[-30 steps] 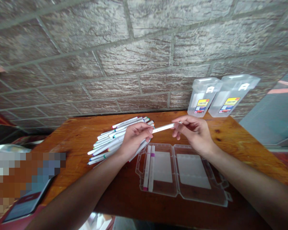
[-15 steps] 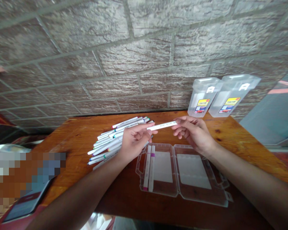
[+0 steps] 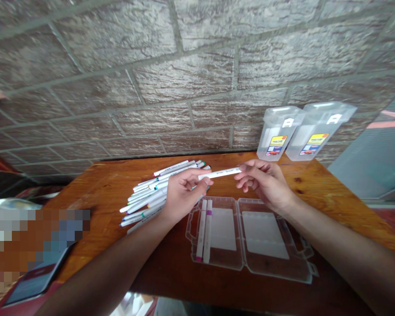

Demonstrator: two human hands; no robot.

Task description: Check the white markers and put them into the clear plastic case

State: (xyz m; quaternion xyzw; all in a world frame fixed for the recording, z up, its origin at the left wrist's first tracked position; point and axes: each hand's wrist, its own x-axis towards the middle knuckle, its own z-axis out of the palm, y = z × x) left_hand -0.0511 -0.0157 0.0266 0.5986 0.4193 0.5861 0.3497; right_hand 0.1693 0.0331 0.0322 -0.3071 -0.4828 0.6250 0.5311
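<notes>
A white marker (image 3: 221,173) is held lengthwise between the two hands, above the desk (image 3: 108,180). Its left end is gripped between thumb and fingers (image 3: 194,172) of the left hand (image 3: 179,191); its right end, tilted slightly higher in the view, is pinched by the fingers of the right hand (image 3: 270,182). Below the hands, a clear plastic case (image 3: 241,235) is laid open, and two capped markers (image 3: 208,232) are set side by side in its left half. A white sheet is seen in each half. Beside and partly behind the left hand, a loose pile of markers (image 3: 146,199) is spread. Two lidded clear containers (image 3: 278,131) are stood upright near the brick-patterned wall (image 3: 184,79), beyond the right hand.
</notes>
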